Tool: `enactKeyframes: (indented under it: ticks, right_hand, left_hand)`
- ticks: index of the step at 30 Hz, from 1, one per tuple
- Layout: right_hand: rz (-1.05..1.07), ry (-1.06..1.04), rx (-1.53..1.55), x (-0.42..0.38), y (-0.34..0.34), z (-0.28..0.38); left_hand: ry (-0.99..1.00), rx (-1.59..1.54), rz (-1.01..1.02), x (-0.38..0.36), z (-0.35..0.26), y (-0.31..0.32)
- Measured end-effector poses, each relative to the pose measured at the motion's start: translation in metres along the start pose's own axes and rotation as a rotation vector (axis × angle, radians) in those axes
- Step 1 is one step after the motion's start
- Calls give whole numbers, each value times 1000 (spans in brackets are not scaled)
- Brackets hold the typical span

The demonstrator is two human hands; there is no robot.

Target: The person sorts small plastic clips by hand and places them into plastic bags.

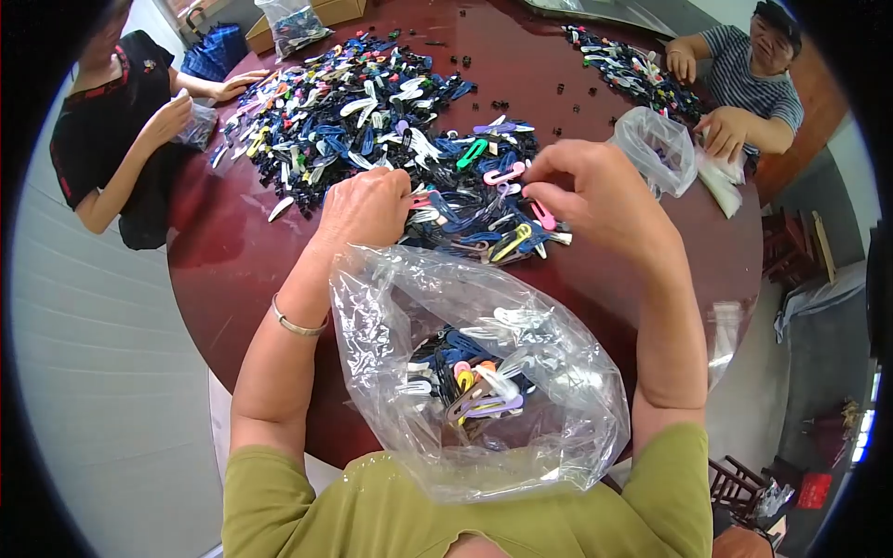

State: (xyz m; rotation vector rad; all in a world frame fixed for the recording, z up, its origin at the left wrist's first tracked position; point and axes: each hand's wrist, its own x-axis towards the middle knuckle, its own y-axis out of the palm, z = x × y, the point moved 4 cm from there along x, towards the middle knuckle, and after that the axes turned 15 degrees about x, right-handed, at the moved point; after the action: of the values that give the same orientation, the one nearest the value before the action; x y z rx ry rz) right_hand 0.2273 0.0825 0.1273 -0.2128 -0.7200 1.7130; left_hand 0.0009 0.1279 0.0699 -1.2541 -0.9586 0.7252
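My left hand (367, 206), with a bangle on the wrist, is closed at the near left edge of a pile of hair clips (372, 102); a pink clip shows by its fingertips. My right hand (581, 191) is at the pile's right side, thumb and fingertips pinched together beside a pink clip (542, 216). What lies between those fingertips is too small to make out. Below my hands, a clear plastic bag (577, 409) lies open against my body. Inside it are several clips (465, 381) in dark blue, white, purple and yellow.
Across the round red table (233, 298), a person (112, 130) at the left holds a small bag (197, 126). Another person (753, 84) at the right sits by a smaller clip pile (633, 73) and an open clear bag (656, 139). A filled bag (290, 26) stands at the back.
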Motion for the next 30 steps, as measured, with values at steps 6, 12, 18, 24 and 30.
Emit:
enactKeyframes:
  ticks: [6,12,18,24,30]
  right_hand:
    - [195,348,-507,7,2,-50]
    - [153,306,-490,9,9,-50]
    - [119,304,-413,12,13,-62]
    - [58,272,-313,12,2,-57]
    - [-1,236,-270,9,0,-37]
  left_hand:
    - [18,-4,16,0,1,2]
    - [16,-11,0,0,0,0]
    - [15,-4,-27,0,-2,1]
    - [-1,4,-30,0,-1,1]
    - [9,12,-43,0,0,2]
